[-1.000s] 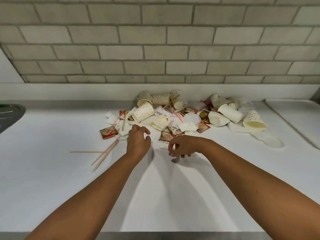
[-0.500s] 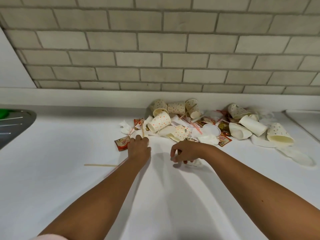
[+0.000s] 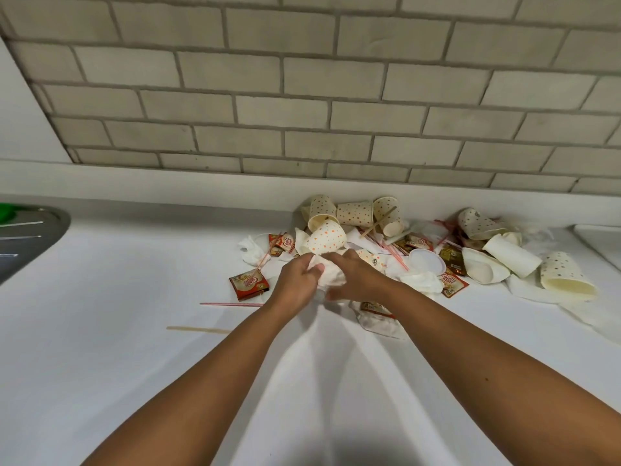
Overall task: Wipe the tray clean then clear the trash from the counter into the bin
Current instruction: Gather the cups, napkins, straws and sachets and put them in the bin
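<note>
White surface point(image 3: 134, 331) under a grey brick wall point(image 3: 302, 95), litter heaped at the back. Both grips were closed on one crumpled napkin point(image 3: 331, 277), with left hand point(image 3: 295, 280) and right hand point(image 3: 358, 279) bunched around it, just beside a dotted paper cup point(image 3: 327, 237). The risk, I'd say: lifting could topple that cup or drag the sachet point(image 3: 248, 284) along. The bin was out of view, the metal tray point(image 3: 37, 230) far left.

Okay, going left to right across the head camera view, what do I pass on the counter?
Tray, wooden stirrer, red sachet, crumpled napkin held by left hand and right hand, white lid, plain white cup, dotted cup.
</note>
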`<action>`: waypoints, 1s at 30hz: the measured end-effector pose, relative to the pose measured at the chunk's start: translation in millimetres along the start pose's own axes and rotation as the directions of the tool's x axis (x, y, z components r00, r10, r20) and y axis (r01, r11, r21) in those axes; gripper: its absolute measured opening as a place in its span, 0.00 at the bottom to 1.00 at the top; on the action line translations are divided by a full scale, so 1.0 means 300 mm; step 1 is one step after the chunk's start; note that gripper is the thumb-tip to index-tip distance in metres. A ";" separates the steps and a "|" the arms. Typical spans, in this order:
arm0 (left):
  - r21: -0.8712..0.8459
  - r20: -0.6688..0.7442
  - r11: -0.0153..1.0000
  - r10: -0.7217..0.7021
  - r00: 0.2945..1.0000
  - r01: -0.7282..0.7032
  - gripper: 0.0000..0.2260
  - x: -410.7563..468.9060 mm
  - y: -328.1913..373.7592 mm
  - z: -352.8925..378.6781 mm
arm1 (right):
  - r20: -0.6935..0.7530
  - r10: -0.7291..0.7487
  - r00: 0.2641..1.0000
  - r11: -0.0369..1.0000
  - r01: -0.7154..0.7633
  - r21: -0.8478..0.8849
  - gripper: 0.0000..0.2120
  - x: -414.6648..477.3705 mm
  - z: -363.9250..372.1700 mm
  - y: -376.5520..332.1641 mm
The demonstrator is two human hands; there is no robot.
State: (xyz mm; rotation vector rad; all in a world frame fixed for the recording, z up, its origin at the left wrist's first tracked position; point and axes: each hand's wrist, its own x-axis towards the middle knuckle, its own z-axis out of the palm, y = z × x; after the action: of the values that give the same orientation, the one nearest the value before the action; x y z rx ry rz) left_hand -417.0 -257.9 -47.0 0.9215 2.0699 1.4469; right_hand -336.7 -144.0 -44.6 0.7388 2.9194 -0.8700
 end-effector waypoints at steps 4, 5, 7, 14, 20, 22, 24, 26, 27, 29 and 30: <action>-0.119 -0.014 0.990 -0.076 0.997 0.074 0.13 0.018 0.023 -0.033 | -0.076 -0.046 0.996 0.993 0.053 0.104 0.17 0.021 0.024 0.012; -0.138 -0.020 0.987 -0.085 0.996 0.081 0.12 0.020 0.027 -0.040 | -0.111 -0.050 0.993 0.988 0.066 0.138 0.17 0.025 0.024 0.015; -0.167 -0.020 0.982 -0.091 0.996 0.086 0.10 0.021 0.045 -0.053 | -0.192 -0.050 0.980 0.977 0.088 0.195 0.22 0.023 0.009 0.014; -0.290 0.052 0.951 -0.093 0.994 0.105 0.09 0.033 0.114 -0.090 | -0.203 -0.176 0.963 0.960 0.214 0.179 0.13 0.006 -0.046 -0.028; -0.405 -0.023 0.908 -0.125 0.992 0.105 0.10 0.054 0.087 -0.167 | -0.100 -0.124 0.987 0.981 0.136 0.134 0.11 -0.017 -0.091 -0.026; -0.480 -0.028 0.869 -0.156 0.987 0.123 0.08 0.051 0.067 -0.200 | -0.044 -0.084 0.995 0.990 0.088 0.111 0.14 -0.022 -0.088 -0.013; -0.532 -0.025 0.833 -0.193 0.981 0.151 0.08 0.044 0.052 -0.234 | -0.047 -0.047 0.998 0.992 0.052 0.112 0.12 -0.023 -0.072 -0.010; -0.526 -0.047 0.835 -0.219 0.975 0.162 0.06 0.034 0.041 -0.266 | -0.071 -0.052 0.996 0.992 0.060 0.107 0.06 -0.021 -0.045 -0.028; -0.502 -0.065 0.849 -0.225 0.972 0.163 0.05 0.030 0.030 -0.287 | -0.077 -0.074 0.994 0.992 0.081 0.097 0.06 -0.020 -0.027 -0.046; -0.429 -0.099 0.890 -0.217 0.971 0.156 0.04 0.021 0.013 -0.329 | -0.063 -0.141 0.988 0.988 0.144 0.046 0.08 -0.014 0.014 -0.089; -0.390 -0.107 0.908 -0.209 0.972 0.152 0.06 0.014 0.005 -0.350 | -0.043 -0.183 0.982 0.983 0.184 0.019 0.09 -0.005 0.038 -0.110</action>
State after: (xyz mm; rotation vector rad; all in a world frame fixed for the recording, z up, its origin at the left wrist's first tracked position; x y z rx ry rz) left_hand -491.7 -321.3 -8.9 0.4662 1.8175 1.7715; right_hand -351.3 -174.6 -37.0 0.4988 3.0573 -0.9128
